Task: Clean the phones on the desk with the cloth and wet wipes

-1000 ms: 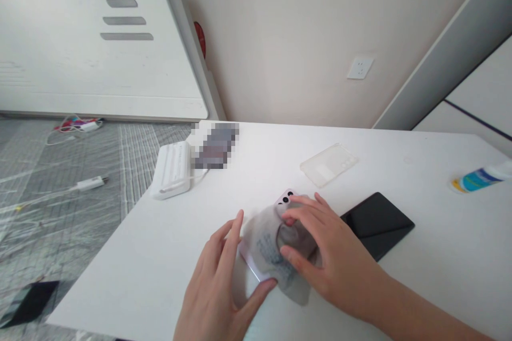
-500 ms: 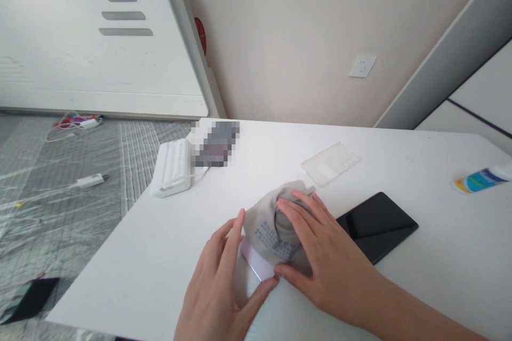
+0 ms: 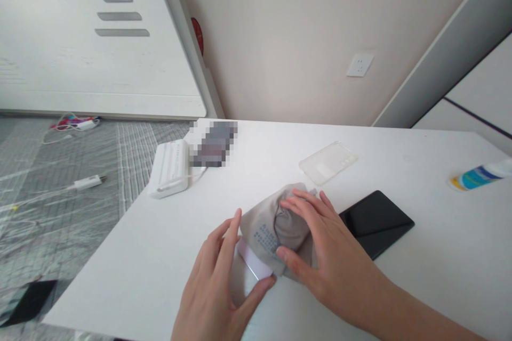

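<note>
A grey cloth (image 3: 259, 226) printed with small blue writing lies bunched over a pale lilac phone (image 3: 256, 265), covering most of it. My left hand (image 3: 218, 277) grips that phone at its edges, thumb at the near corner and fingers along the left side. On top, my right hand (image 3: 320, 240) has its fingers and thumb curled around the bunched cloth. Just beyond my right hand lies a dark tablet-like device (image 3: 378, 224) with a glossy black face. A clear phone case (image 3: 328, 162) rests farther back on the white table (image 3: 132, 277).
At the table's left edge sits a white power bank (image 3: 170, 168) with a short cable, beside a blurred-out dark device (image 3: 216, 144). A bottle with a blue label (image 3: 478, 177) lies at the right. Cables and a white plug (image 3: 88, 182) lie on the plastic-covered surface to the left.
My right hand has shifted slightly right and its thumb has lifted from the near edge up onto the cloth. My left hand keeps its hold on the phone.
</note>
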### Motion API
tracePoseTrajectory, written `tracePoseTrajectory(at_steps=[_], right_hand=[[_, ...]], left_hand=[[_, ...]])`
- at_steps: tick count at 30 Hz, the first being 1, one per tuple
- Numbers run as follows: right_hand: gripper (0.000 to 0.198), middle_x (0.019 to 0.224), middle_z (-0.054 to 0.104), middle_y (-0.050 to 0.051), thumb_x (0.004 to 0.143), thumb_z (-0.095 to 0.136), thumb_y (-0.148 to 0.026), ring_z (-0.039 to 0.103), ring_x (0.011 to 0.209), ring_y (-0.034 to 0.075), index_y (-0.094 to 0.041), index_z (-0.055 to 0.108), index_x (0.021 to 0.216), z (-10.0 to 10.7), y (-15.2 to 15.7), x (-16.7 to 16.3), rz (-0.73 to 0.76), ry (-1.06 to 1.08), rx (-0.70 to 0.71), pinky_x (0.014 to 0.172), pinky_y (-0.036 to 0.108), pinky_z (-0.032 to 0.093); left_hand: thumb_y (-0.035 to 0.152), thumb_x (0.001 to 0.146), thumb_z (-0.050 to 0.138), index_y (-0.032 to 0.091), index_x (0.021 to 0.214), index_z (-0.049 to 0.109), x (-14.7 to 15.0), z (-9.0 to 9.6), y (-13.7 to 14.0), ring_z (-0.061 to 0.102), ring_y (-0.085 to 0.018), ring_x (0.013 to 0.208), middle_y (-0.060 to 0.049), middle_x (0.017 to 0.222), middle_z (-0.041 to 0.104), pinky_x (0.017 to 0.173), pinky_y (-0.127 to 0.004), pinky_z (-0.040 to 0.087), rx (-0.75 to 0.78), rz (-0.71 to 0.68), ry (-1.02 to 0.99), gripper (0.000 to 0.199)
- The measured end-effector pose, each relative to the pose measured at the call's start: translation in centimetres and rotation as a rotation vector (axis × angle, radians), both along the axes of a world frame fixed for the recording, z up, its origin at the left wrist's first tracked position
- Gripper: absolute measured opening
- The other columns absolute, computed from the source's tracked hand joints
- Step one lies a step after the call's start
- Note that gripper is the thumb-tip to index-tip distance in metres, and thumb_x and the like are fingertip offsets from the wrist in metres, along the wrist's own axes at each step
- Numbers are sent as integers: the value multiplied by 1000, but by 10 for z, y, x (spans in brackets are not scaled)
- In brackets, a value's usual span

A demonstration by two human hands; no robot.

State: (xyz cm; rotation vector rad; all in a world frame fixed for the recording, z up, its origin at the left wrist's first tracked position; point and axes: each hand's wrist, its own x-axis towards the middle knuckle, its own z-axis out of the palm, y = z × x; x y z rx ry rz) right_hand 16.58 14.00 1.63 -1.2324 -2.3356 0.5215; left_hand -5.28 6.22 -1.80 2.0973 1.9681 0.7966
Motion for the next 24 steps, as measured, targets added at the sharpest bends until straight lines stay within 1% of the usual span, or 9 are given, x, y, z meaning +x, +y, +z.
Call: tracePoseTrajectory(at_steps=[3, 6, 8, 11, 13, 16, 18, 21, 24], right_hand=[[44, 144, 65, 14, 102, 57, -40, 48, 145, 34, -19, 57, 140, 1, 10, 7, -30, -67, 52, 126, 67, 28], [60, 152, 60, 12, 101, 58, -55, 35, 154, 40, -19, 54, 149, -2, 14, 9, 42, -173, 97, 126, 72, 20], [78, 165, 46, 7, 97, 55, -70, 24, 159, 38, -22, 45, 158, -4, 10, 6, 271, -197, 80, 129, 66, 18], [85, 171, 34, 0, 97, 43, -78, 27, 159, 25, -24, 37, 162, -6, 5, 1, 639, -169, 37, 133, 47, 20], [85, 170, 35, 3, 99, 38, -79, 31, 158, 24, -23, 37, 162, -7, 5, 2, 569, -190, 39, 132, 47, 20], [96, 169, 35, 14, 94, 42, -83, 30, 157, 37, -14, 38, 162, -9, 9, 6, 231, -269, 84, 129, 64, 20], [103, 169, 33, 15, 91, 44, -86, 26, 158, 39, -12, 36, 163, -10, 8, 6, 286, -270, 114, 129, 65, 17], [96, 171, 32, 6, 94, 37, -85, 26, 160, 27, -20, 32, 164, -11, 5, 4, 573, -218, 121, 133, 52, 17], [96, 171, 32, 10, 95, 33, -85, 30, 158, 31, -18, 35, 163, -12, 7, 6, 378, -269, 121, 130, 60, 17]], left_hand=[[52, 94, 67, 33, 166, 21, 0, -1, 0, 65, -32, 127, -12, 149, 55, 102, -49, 60, 6, -1, 18, 88], [53, 93, 68, 33, 166, 22, 0, 0, 0, 65, -32, 128, -12, 148, 55, 102, -49, 60, 19, 7, 33, 88], [49, 94, 68, 32, 166, 22, 1, 2, 0, 63, -32, 131, -12, 149, 54, 103, -48, 59, 11, 4, 33, 87], [37, 93, 65, 32, 166, 20, 1, 4, 0, 59, -31, 137, -12, 152, 52, 104, -45, 59, -3, -17, 32, 86], [39, 93, 66, 32, 166, 20, 1, 4, 0, 59, -31, 136, -12, 152, 52, 104, -45, 59, 0, -16, 30, 87], [51, 92, 69, 33, 166, 22, 0, 3, -2, 63, -31, 131, -12, 148, 54, 104, -47, 59, 9, 11, 27, 89], [51, 93, 68, 32, 166, 22, 0, 2, -2, 62, -31, 132, -12, 149, 54, 104, -47, 59, 8, 8, 32, 88], [42, 95, 64, 31, 166, 21, -1, 1, -1, 59, -30, 136, -12, 152, 51, 103, -43, 59, -6, -16, 35, 84], [49, 95, 66, 31, 166, 22, -1, 1, 0, 62, -31, 132, -12, 150, 53, 104, -45, 59, 15, 2, 38, 86]])
